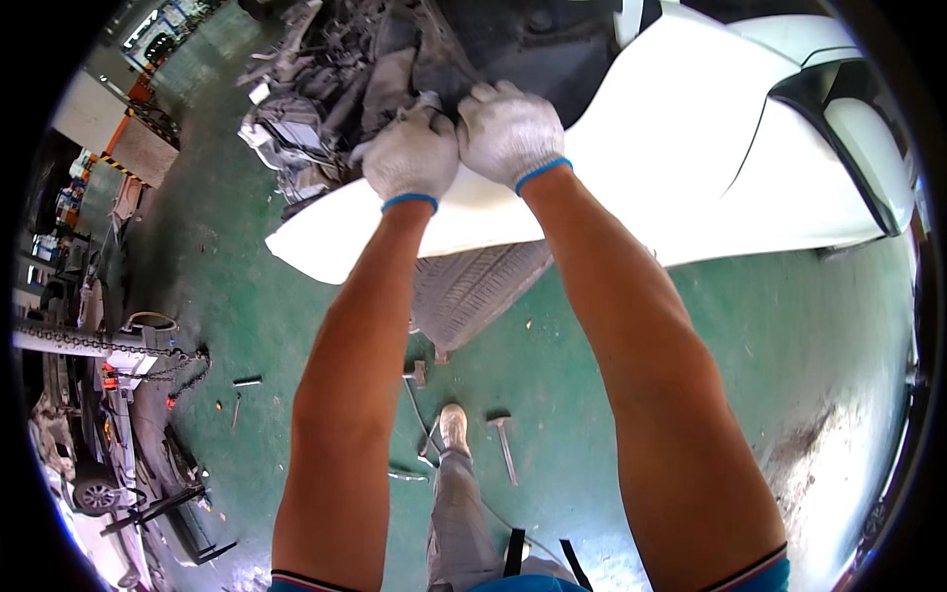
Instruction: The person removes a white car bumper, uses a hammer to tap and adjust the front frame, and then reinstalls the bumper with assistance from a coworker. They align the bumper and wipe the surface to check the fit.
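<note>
We have both gloved hands on the white fender [631, 168], at its upper edge where it meets the exposed engine bay [335, 79]. Our left hand [412, 155] is curled over that edge, fingers [380, 148] bent down toward the bay side, the fender lying under the palm. Our right hand [510, 130] sits touching the left, knuckles up, its fingers clenched over the same edge and hidden behind it, so we cannot tell how far they wrap. Below the fender the tyre [473, 286] shows. On the green floor [789, 345] below the tyre lie a hammer [503, 439] and our shoe [453, 426].
</note>
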Demonstrator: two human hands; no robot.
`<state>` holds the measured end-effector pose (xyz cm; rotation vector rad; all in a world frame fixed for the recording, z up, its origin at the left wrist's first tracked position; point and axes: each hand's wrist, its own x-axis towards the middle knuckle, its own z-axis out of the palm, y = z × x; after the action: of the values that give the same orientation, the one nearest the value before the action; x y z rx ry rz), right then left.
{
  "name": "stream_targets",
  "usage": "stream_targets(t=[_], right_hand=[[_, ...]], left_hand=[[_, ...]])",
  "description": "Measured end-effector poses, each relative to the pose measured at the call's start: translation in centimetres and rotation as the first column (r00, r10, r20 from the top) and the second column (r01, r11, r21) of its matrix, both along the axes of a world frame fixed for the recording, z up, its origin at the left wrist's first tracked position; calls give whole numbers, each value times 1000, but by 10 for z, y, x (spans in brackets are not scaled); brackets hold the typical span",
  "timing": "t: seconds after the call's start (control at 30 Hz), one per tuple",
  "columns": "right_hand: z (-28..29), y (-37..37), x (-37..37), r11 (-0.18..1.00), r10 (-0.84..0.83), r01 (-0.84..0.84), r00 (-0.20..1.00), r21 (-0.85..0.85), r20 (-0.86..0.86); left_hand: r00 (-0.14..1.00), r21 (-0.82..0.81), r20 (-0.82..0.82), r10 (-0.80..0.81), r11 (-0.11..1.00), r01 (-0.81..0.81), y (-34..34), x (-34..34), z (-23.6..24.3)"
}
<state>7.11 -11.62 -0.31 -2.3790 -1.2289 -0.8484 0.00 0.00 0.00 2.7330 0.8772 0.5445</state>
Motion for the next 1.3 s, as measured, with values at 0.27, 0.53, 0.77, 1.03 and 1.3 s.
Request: stream_targets(t=[0.27, 0.53, 0.77, 1.03, 1.3], right_hand=[[-14, 9, 2, 999, -47, 47, 997, -9, 69], [-13, 3, 5, 999, 19, -22, 995, 35, 94], [11, 0, -2, 996, -9, 2, 997, 95, 73], [-7, 5, -2, 993, -71, 69, 997, -101, -23], [-23, -11, 20, 998, -44, 38, 989, 46, 140]], left_hand=[[984, 92, 152, -92, 993, 78, 10, -1, -18], [966, 204, 241, -89, 978, 39, 11, 10, -20], [977, 173, 214, -16, 985, -22, 4, 3, -9], [988, 54, 152, -17, 998, 9, 1, -1, -14], [867, 351, 109, -486, 835, 424, 27, 1, -38]])
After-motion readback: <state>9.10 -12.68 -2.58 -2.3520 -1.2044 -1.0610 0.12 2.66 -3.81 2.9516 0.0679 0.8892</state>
